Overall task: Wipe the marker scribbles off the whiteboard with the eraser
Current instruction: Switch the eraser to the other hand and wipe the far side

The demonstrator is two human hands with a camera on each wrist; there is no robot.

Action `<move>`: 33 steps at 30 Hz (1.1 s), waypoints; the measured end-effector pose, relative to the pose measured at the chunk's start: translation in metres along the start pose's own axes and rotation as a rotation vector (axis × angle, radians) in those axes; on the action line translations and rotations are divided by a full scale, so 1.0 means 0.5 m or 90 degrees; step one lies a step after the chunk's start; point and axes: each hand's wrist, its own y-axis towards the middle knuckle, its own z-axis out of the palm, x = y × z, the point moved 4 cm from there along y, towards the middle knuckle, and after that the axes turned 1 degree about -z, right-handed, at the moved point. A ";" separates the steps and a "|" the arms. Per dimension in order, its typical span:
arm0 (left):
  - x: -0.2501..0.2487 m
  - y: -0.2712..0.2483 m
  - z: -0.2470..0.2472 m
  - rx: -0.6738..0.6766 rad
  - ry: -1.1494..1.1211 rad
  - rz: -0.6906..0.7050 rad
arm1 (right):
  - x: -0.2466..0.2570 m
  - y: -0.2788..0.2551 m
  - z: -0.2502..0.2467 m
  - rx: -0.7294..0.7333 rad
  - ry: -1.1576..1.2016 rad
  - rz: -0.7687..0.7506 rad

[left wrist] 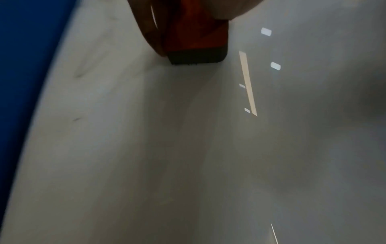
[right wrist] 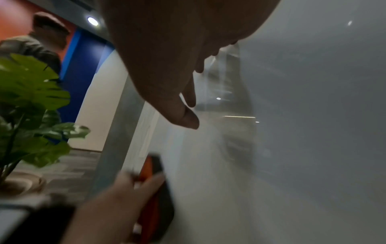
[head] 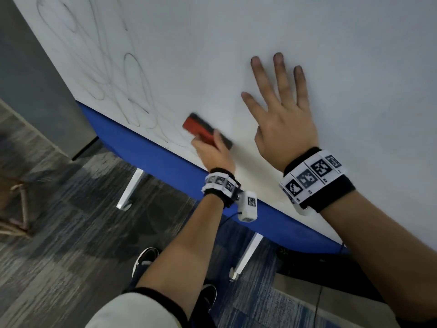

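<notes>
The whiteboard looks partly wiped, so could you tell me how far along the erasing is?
Done: the whiteboard around the right hand, which lies flat with fingers spread, shows no marks. In hand: the left hand grips the red eraser against the board near its lower edge. Left: looping marker scribbles remain to the eraser's left, running to the top of the head view.

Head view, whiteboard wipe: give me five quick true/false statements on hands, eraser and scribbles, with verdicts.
1. The left hand holds the red eraser with the black felt pad. True.
2. The right hand is curled into a fist. False: it lies flat on the white whiteboard, fingers spread.
3. The grey looping marker scribbles lie left of the eraser. True.
4. The eraser rests on the floor. False: it is against the board, near its blue lower edge.
5. Scribbles cover the board under the right hand. False: none show there.
</notes>
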 end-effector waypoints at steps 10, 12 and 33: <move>0.173 0.127 -0.044 -0.081 0.062 -0.214 | -0.004 -0.031 0.063 0.083 -0.043 -0.098; 0.195 0.128 -0.037 -0.107 0.092 -0.303 | -0.002 -0.031 0.068 0.089 -0.047 -0.104; 0.082 0.090 -0.017 -0.117 0.019 -0.178 | 0.036 -0.032 0.082 0.057 -0.019 -0.044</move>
